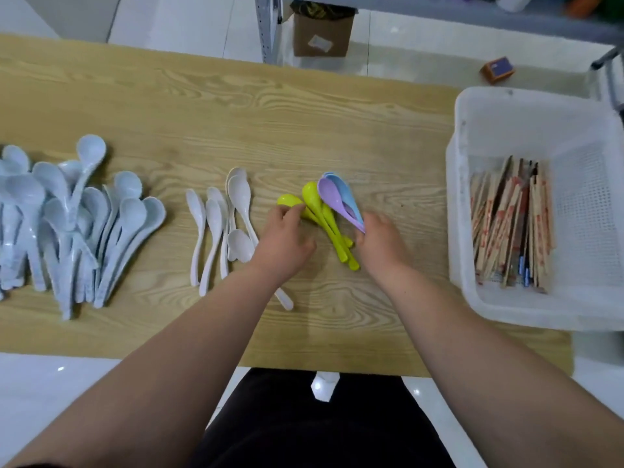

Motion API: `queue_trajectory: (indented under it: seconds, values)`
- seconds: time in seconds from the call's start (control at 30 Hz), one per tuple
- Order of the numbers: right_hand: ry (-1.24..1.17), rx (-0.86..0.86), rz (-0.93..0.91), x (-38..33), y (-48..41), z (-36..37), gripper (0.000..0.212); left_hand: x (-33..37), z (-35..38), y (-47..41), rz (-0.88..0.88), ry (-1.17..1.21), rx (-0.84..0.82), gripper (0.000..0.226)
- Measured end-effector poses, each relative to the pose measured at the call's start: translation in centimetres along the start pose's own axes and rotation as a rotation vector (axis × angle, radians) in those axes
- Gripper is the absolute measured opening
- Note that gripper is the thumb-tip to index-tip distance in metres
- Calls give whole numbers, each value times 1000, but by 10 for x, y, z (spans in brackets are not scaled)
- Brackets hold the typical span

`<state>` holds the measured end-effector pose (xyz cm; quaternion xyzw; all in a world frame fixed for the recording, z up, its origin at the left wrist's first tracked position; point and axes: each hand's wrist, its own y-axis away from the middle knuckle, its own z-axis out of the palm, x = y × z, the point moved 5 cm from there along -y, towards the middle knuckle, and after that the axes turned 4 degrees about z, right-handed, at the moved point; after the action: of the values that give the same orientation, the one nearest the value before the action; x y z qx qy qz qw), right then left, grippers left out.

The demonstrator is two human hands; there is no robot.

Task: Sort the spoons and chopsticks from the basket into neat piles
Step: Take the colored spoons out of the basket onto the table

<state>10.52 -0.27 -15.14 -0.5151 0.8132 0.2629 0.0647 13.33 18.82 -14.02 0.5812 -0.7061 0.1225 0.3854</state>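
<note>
A white mesh basket (499, 309) at the right holds several wrapped chopsticks (510, 224). On the wooden table lie a big pile of pale blue spoons (71, 217), a group of white spoons (216, 224), and yellow-green spoons (324, 224) at the centre. My right hand (380, 246) holds the handles of a purple spoon (332, 199) and a light blue spoon (347, 195) over the yellow ones. My left hand (285, 244) pinches one yellow-green spoon (289, 200) near its bowl.
The table's near edge (304, 364) runs just in front of my body. Beyond the far edge stand a cardboard box (322, 35) and a metal shelf leg (266, 28) on the white floor. A small orange box (497, 69) lies on the floor.
</note>
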Motion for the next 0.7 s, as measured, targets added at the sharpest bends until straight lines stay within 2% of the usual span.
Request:
queue_trajectory:
  seconds: [0.13, 0.23, 0.33, 0.4, 0.53, 0.7]
  values:
    - [4, 39, -21, -9, 8, 7, 35, 0, 0, -10, 180, -74, -30, 66]
    - [20, 77, -54, -17, 17, 10, 46, -6, -9, -4, 377, -255, 111, 57]
    - [66, 67, -142, -25, 21, 18, 84, -28, -25, 14, 304, -503, 173, 59]
    - [102, 16, -171, -30, 21, 23, 95, -50, -27, 30, 244, -594, 133, 67]
    - [180, -22, -191, -35, 19, 34, 81, -82, -26, 42, 162, -631, 41, 72]
    - [140, 71, -256, -38, 36, 56, 69, -99, -39, 38, 254, -609, -22, 71]
